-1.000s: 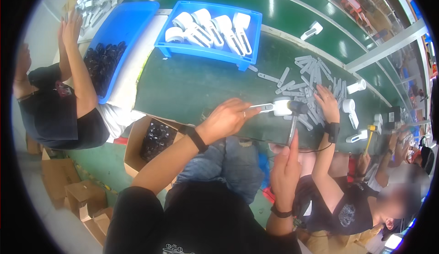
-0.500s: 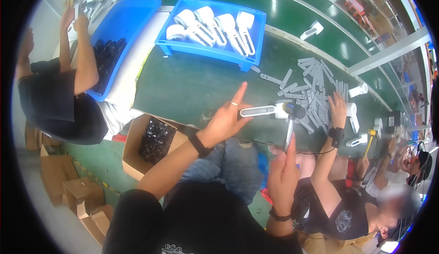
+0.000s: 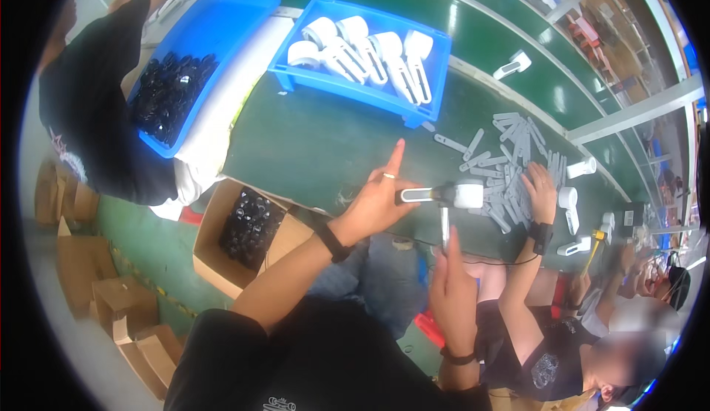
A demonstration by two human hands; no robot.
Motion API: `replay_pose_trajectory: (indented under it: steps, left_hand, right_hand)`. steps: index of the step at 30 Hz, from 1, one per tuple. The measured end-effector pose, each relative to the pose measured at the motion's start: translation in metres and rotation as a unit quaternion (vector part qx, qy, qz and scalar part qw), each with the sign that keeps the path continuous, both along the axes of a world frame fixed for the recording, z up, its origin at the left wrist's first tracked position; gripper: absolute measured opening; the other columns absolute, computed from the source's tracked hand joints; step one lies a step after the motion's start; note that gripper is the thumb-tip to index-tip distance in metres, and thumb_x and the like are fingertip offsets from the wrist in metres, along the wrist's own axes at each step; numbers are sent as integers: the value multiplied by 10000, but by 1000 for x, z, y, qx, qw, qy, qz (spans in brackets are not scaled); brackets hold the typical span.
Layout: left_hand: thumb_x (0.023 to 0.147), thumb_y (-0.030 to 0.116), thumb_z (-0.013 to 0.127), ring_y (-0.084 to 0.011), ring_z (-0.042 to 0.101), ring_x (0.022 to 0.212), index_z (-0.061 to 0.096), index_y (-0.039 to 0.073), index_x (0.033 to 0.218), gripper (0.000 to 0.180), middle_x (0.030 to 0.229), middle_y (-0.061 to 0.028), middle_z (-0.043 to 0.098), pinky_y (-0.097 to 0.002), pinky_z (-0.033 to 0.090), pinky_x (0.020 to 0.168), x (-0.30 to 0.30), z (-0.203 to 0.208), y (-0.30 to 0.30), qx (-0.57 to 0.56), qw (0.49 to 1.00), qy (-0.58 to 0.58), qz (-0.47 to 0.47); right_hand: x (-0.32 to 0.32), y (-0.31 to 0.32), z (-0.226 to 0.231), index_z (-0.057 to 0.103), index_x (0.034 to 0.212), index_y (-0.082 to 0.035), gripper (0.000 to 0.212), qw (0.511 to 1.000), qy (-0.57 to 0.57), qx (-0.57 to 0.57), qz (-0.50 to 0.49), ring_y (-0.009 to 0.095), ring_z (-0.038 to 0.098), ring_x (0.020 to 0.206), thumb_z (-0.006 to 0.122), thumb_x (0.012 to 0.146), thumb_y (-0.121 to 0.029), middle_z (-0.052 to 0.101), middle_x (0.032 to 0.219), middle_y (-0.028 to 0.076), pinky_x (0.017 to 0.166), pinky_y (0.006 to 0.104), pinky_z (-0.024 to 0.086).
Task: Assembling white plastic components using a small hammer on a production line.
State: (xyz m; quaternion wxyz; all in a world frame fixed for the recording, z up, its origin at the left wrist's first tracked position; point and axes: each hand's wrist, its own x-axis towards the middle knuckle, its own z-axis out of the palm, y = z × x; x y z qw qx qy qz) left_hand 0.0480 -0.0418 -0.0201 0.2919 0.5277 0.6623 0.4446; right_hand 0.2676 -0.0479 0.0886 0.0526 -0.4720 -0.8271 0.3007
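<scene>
A white plastic housing (image 3: 469, 196) with a rounded head and a grey-inlaid handle lies level over the green table. The fingers of my left hand (image 3: 373, 207) pinch the handle's end, while its index finger points away from me. My right hand (image 3: 453, 292) is closed round a mallet (image 3: 445, 222) with a metal shaft. The mallet's dark head is blurred and overlaps the middle of the housing, between handle and rounded end. Whether it touches cannot be made out.
A blue tray (image 3: 347, 89) of white housings stands ahead. Grey strips (image 3: 510, 170) lie piled at right, under a co-worker's hand (image 3: 541, 193). At left, a blue bin (image 3: 259, 2) holds black parts beside another co-worker. An open carton (image 3: 285, 242) sits below the table edge.
The mallet head has moved left, from the housing's rounded end to its middle. The housing has turned a little. The left co-worker leans further over the bin; the view has shifted slightly.
</scene>
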Motion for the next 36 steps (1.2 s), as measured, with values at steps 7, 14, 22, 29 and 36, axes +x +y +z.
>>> replay_pose_trajectory:
  steps: [7, 14, 22, 29, 36]
  left_hand:
    - [897, 169, 854, -401, 502, 1408, -141, 70, 1713, 1290, 1226, -41, 799, -469, 372, 1225, 3, -4, -2, -10, 999, -41, -8]
    - [903, 128, 816, -416, 468, 1423, -166, 81, 1710, 1271, 1226, -40, 798, -471, 358, 1229, 1, -5, 0, 12, 999, -28, -15]
    - [953, 174, 780, -294, 717, 1013, 636, 159, 1495, 561, 1106, -85, 797, -473, 413, 1164, -11, -4, -10, 145, 982, 117, -16]
    - [910, 146, 838, -280, 719, 992, 795, 108, 1205, 301, 1172, -105, 789, -461, 524, 1024, -86, 20, -151, 141, 938, 233, 214]
    - [901, 226, 854, -436, 666, 1198, 703, 26, 1367, 529, 1264, -253, 724, -493, 526, 1042, -242, 15, -125, 31, 858, 304, 414]
  right_hand:
    - [-8, -10, 10, 308, 1660, -20, 614, 1000, 14, -22, 11, 505, 680, 714, 522, 1109, -183, 685, 833, 310, 607, 538, 519]
    - [-6, -10, -5, 354, 1658, -66, 593, 997, 65, 44, 22, 491, 668, 654, 530, 1110, -206, 676, 778, 280, 560, 536, 500]
    - [27, 20, -46, 425, 1619, 1, 554, 976, 204, 80, -2, 338, 725, 1151, 543, 1103, -164, 712, 1257, 279, 989, 388, 551]
    - [53, 56, -55, 696, 1310, -35, 303, 969, 190, 27, -154, 152, 586, 661, 663, 1067, -212, 655, 738, 60, 643, 347, 490]
    - [25, 86, -86, 713, 1212, -21, 267, 968, 214, 35, -123, 137, 574, 651, 683, 1039, -222, 647, 728, 82, 640, 342, 488]
